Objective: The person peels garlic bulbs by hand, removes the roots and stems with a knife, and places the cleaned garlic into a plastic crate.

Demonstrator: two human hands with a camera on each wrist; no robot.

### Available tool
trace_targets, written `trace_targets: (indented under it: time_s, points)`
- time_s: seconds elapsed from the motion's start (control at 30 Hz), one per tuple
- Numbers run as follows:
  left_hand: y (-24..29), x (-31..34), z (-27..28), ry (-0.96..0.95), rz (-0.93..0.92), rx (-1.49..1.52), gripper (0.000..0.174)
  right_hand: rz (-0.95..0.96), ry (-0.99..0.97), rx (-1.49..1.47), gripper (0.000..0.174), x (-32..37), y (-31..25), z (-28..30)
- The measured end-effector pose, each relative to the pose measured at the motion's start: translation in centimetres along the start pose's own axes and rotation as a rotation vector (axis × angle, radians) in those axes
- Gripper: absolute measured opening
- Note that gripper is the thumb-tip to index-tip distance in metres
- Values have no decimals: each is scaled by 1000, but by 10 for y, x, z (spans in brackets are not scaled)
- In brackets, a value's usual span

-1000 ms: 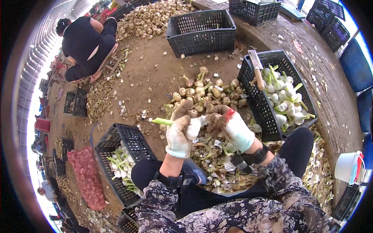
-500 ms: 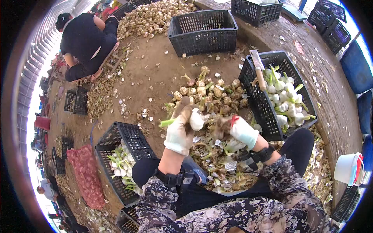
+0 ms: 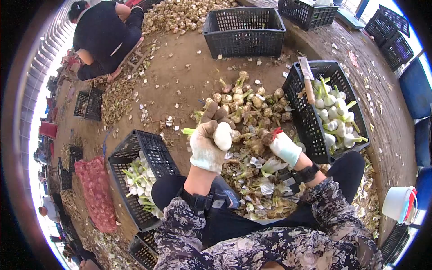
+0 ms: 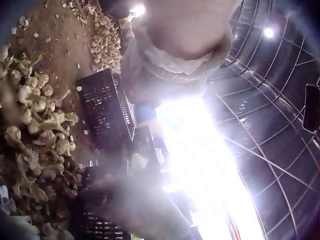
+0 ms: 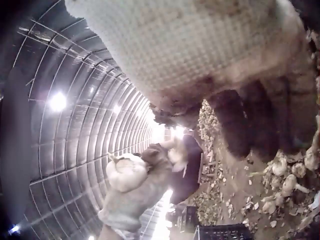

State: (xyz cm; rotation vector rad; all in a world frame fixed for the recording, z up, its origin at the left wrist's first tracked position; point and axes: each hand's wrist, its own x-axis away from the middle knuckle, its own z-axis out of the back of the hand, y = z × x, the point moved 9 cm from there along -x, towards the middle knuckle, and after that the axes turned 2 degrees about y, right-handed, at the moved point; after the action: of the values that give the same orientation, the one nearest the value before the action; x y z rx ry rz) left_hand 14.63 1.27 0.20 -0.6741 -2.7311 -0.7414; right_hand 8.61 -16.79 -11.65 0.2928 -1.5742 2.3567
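My gloved left hand point(image 3: 204, 146) grips a white, peeled garlic bulb point(image 3: 222, 137), its green stem sticking out to the left. The bulb point(image 5: 126, 172) also shows in the right wrist view, held up in that hand. To the right, apart from the bulb, is my gloved right hand point(image 3: 284, 148) with a red strip at a finger. Its soiled fingers point(image 5: 232, 125) hang loosely bent in the right wrist view, with nothing visible in them. Beyond both hands lies a heap of unpeeled garlic point(image 3: 243, 101); below them spreads a litter of skins point(image 3: 256, 189).
At right, a black crate point(image 3: 310, 130) holds peeled garlic, with a wooden-handled knife point(image 3: 308, 87) across its rim. Another crate point(image 3: 155, 155) of peeled garlic stands by the left knee. A red net sack point(image 3: 95, 193) lies farther left. A person point(image 3: 105, 38) sits ahead at left.
My right hand has drawn away from the garlic bulb, to the right and slightly down. The left hand has kept its grip and turned the bulb, so more white shows.
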Motion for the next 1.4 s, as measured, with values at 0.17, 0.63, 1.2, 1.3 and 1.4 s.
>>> trace_targets:
  time_s: [0.17,0.63,1.2,1.3,1.4]
  points:
    - [-7,-4,5,56,-75,-217,46,216,-31,-656,23,49,-150,1]
    - [84,51,-26,404,-1040,-1023,75,-34,127,-841,26,-55,-67,-63]
    - [114,48,18,464,-861,-676,38,-163,-90,233,36,-93,37,-92]
    - [84,22,32,472,-520,-969,43,223,-84,-90,39,-46,-73,-44]
    - [30,5,21,104,-196,-858,51,757,27,545,48,20,-180,4]
